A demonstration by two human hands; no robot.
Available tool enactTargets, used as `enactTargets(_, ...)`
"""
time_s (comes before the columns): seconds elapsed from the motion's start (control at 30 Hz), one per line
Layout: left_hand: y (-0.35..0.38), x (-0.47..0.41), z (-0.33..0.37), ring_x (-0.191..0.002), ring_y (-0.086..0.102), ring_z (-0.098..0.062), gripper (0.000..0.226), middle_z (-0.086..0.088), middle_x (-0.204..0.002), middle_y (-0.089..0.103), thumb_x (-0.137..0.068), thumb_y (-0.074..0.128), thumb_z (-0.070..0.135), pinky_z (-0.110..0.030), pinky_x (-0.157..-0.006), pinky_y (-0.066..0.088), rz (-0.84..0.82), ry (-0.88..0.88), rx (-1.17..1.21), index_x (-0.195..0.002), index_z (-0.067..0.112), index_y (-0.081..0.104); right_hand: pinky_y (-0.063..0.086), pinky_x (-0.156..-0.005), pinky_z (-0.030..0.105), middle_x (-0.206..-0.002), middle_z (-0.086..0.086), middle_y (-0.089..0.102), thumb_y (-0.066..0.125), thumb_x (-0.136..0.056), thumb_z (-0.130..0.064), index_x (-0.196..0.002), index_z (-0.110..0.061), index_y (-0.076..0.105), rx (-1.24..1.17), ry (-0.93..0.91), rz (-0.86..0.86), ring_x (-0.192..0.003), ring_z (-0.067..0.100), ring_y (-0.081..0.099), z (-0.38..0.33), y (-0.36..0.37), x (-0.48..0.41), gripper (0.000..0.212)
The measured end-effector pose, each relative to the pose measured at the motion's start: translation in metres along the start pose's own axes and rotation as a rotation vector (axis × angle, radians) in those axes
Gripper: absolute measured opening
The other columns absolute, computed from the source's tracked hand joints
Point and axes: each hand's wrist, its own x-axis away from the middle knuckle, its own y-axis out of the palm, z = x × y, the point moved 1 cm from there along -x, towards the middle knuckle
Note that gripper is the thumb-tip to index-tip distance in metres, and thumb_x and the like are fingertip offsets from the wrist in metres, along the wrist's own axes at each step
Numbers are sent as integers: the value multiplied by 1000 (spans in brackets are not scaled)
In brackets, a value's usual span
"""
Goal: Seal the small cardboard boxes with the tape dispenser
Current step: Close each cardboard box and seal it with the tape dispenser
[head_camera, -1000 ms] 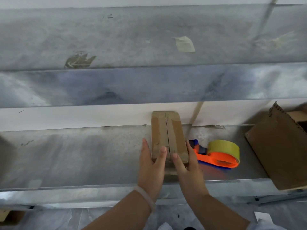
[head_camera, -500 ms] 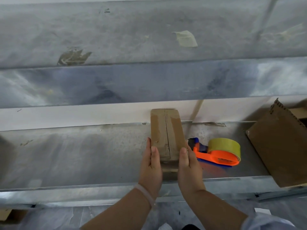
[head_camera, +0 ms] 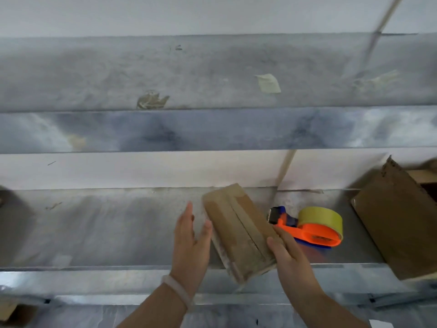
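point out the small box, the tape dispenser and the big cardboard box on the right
small cardboard box [head_camera: 240, 233], head view, top face beside the centre seam
tape dispenser [head_camera: 315, 234], head view, orange frame under the yellow roll
large cardboard box [head_camera: 397, 223], head view, brown side wall

**Two hands at lower centre**

Both forearms rise from the bottom edge. The left hand [head_camera: 191, 242] is held flat, fingers straight and pointing up the frame. To its right, the right hand [head_camera: 292, 255] grips the small cardboard box [head_camera: 238, 233], thumb on top.
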Motion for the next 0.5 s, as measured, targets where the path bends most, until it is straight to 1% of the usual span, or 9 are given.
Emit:
enactTargets(0.03,-10,-8,1,-139,32,-11,65,8,-152,31,-90,53,51,-38,-115,31,39,39,-77,-147,37,26,42,-81,18,-114,-10,66,54,-96,-15,-114,-27,63,10,1,-24,-101,0,58,0,-3,-1,24)
enactTargets(0.07,-18,-16,4,-140,31,-11,64,9,-153,31,-91,52,50,-40,-117,28,40,50,-123,-148,35,27,43,-77,15,-105,-13,69,54,-95,-12,-106,-28,66,14,-4,-62,-96,-2,60,-3,-4,-1,23)
enactTargets(0.13,-29,-30,11,-135,36,-7,58,13,-149,39,-95,51,43,-33,-114,30,-78,15,-153,-149,32,31,45,-71,13,-92,-16,71,55,-94,-11,-97,-32,70,47,-3,-156,-91,-2,63,-12,-4,-6,26)
enactTargets(0.2,-34,-36,16,-123,43,-3,51,13,-141,47,-97,48,42,-23,-105,33,-228,-11,-256,-146,32,38,48,-80,21,-101,-13,70,56,-94,-15,-101,-34,70,96,-10,-213,-98,4,63,-20,1,-16,24)
enactTargets(0.27,-36,-35,15,-116,47,-4,44,10,-137,53,-99,46,40,-19,-98,35,-172,-14,-340,-142,29,45,46,-95,27,-120,-11,62,57,-95,-25,-112,-35,63,148,-50,-158,-112,7,57,-25,8,-29,21)
enactTargets(0.33,-35,-30,16,-118,50,-9,43,7,-136,55,-101,44,37,-22,-99,38,-20,-31,-336,-142,25,47,37,-110,33,-141,-11,48,54,-96,-38,-133,-39,47,266,-132,-58,-131,8,43,-27,14,-36,38)
enactTargets(0.4,-32,-24,17,-117,53,-14,44,4,-136,56,-102,41,36,-29,-102,42,57,-21,-352,-145,24,43,18,-120,34,-156,-17,22,43,-98,-46,-149,-39,24,481,-237,-89,-146,6,15,-31,22,-33,55)
enactTargets(0.47,-28,-20,16,-109,52,-13,48,1,-134,54,-103,35,37,-27,-94,42,18,6,-413,-150,26,32,-2,-120,32,-158,-22,-5,24,-98,-56,-153,-38,5,823,-345,-204,-147,6,-13,-29,28,-29,61)
enactTargets(0.5,-26,-18,14,-111,49,-13,51,0,-137,50,-103,31,38,-26,-94,39,-24,29,-451,-152,27,24,-8,-119,33,-158,-21,-12,12,-95,-63,-153,-35,0,981,-397,-215,-145,8,-22,-26,30,-29,66)
